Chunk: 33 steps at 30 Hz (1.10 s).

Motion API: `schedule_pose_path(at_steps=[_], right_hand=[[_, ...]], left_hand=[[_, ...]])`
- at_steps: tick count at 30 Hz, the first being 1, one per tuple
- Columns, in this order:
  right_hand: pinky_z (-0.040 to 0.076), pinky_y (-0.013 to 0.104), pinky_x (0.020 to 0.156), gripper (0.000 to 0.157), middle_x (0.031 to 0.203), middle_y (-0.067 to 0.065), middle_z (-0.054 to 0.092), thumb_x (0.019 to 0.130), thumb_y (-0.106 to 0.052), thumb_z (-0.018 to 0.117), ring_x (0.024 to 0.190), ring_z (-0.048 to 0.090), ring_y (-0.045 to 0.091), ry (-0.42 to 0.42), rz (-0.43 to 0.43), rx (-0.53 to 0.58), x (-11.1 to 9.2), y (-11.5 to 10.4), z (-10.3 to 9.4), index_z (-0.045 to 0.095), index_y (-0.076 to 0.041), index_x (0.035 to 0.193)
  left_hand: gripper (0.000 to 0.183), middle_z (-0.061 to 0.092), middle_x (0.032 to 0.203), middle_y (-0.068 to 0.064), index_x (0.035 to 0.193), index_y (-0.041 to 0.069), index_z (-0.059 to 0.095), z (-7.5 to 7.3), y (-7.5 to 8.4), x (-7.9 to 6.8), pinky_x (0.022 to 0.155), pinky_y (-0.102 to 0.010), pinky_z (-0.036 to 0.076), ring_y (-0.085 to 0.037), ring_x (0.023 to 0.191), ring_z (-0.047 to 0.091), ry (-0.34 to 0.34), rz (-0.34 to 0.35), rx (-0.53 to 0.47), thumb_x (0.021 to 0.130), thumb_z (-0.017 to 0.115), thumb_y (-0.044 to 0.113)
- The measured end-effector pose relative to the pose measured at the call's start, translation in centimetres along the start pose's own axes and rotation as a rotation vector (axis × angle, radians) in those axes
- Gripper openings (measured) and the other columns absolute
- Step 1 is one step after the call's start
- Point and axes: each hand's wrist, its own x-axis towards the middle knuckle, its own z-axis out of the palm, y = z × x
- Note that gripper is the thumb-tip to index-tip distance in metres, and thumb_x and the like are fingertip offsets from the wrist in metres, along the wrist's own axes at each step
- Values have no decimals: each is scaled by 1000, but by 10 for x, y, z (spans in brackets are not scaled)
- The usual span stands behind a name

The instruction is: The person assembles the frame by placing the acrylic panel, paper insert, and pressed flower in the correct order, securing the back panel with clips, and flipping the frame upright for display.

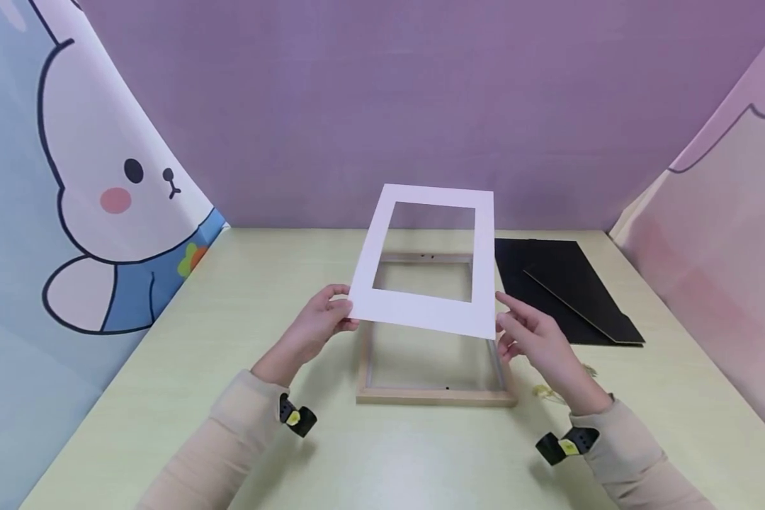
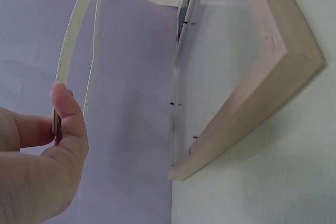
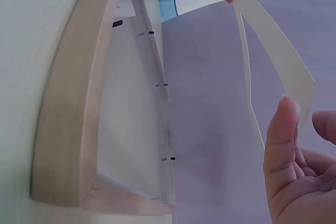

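A white picture mat (image 1: pixel 421 313) with a rectangular window is held up at a tilt. My left hand (image 1: pixel 319 319) pinches its near left corner between thumb and fingers, as the left wrist view also shows. At the near right corner my right hand (image 1: pixel 538 343) holds the mat's edge between thumb and curled fingers, with the index finger standing off it. Beneath the mat a light wooden picture frame (image 1: pixel 436 398) lies flat on the table, partly hidden by the mat. Small dark tabs (image 3: pixel 117 23) line the frame's inner edges, and a clear pane seems to sit within.
A black backing board (image 1: pixel 548 255) with a stand leg (image 1: pixel 583 301) lies at the back right of the table (image 1: pixel 280 283). Yellowish string (image 1: pixel 545 391) lies by the right wrist. A purple backdrop (image 1: pixel 421 106) rises behind the table, with printed cloth on both sides.
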Motion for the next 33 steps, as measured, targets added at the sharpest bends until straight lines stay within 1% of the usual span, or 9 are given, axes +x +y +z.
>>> schedule_pose_path(at_steps=[2,9,14,19,24,28,33], right_hand=[[52,34,56,54,87,16,51,95,-22,52,63,57,17,6,5,-9,-1,-1,0,33,0,141],[52,32,56,58,83,14,50,94,-21,55,62,56,17,12,18,-11,-3,0,-1,30,0,142],[52,31,55,59,78,12,51,93,-18,57,58,55,16,19,48,-26,-4,5,-3,30,3,141],[51,30,55,58,76,11,52,92,-14,57,56,55,15,11,89,-21,-4,12,-4,31,4,140],[51,29,55,57,75,12,52,92,-15,57,56,55,16,-6,113,-51,-5,18,-4,32,4,140],[51,30,54,57,73,12,52,92,-14,57,56,54,16,-18,124,-64,-7,21,-4,32,6,139],[51,29,53,56,73,12,52,92,-13,57,56,54,16,-31,136,-82,-9,25,-5,32,7,139]], left_hand=[[27,57,89,-11,122,-8,34,3,-1,1,66,-20,47,-9,66,55,-3,-3,-5,95,38,-4],[27,57,96,-17,122,-8,36,12,-5,0,67,-21,47,-11,68,56,2,-37,11,95,39,-3],[24,56,101,-20,119,-7,36,16,-11,-4,69,-23,48,-12,68,57,-21,-60,31,95,39,-3],[20,57,98,-20,114,-6,35,19,-19,-9,69,-24,49,-13,67,58,-39,-79,56,94,40,-5],[19,56,95,-19,112,-5,36,20,-26,-12,69,-26,50,-15,68,58,-50,-79,88,93,41,-6],[18,52,95,-18,110,-6,38,19,-30,-14,70,-29,51,-21,72,59,-55,-78,142,92,44,-6],[18,51,91,-13,107,-4,42,17,-32,-16,70,-34,50,-23,73,57,-65,-62,282,90,49,-1]])
